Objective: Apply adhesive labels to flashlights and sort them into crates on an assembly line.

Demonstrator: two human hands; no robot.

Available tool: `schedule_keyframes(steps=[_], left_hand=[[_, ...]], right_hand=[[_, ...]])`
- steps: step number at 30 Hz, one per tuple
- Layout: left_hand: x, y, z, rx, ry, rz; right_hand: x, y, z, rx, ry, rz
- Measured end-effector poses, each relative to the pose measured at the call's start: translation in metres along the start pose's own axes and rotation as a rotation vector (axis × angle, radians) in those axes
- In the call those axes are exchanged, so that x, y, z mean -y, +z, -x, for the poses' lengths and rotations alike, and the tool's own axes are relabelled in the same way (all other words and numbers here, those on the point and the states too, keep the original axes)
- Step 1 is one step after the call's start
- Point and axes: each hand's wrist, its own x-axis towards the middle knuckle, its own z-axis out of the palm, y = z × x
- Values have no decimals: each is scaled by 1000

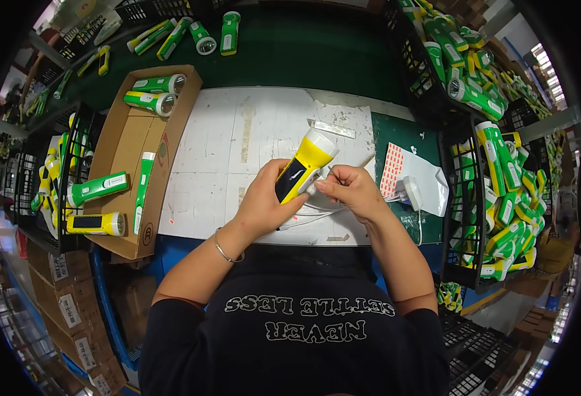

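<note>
Flashlight (302, 168), yellow, sits clenched in my left hand (264, 201) above the white work mat (218, 152); my right hand (350, 191) pinches at its base beside the white charger (410, 192).

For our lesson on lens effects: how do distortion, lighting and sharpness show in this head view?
Head view: strong fisheye, black corners, crate edges bowing near the rim; even overhead light, bright glare at the far right; sharp centre on the yellow flashlight held by the left hand and right hand; edges smeared.
</note>
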Motion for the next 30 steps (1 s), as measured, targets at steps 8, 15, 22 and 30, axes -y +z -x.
schedule_keyframes(steps=[8, 15, 22, 30], left_hand=[[-2, 0, 1, -104, 95, -288], [2, 2, 7, -83, 101, -248], [-2, 2, 5, -137, 107, -290], [4, -1, 4, -136, 40, -219]], right_hand=[[-6, -1, -1, -10, -34, 141], [-3, -6, -4, 106, 56, 73], [-17, 4, -6, -48, -82, 67], [-18, 10, 0, -68, -129, 112]])
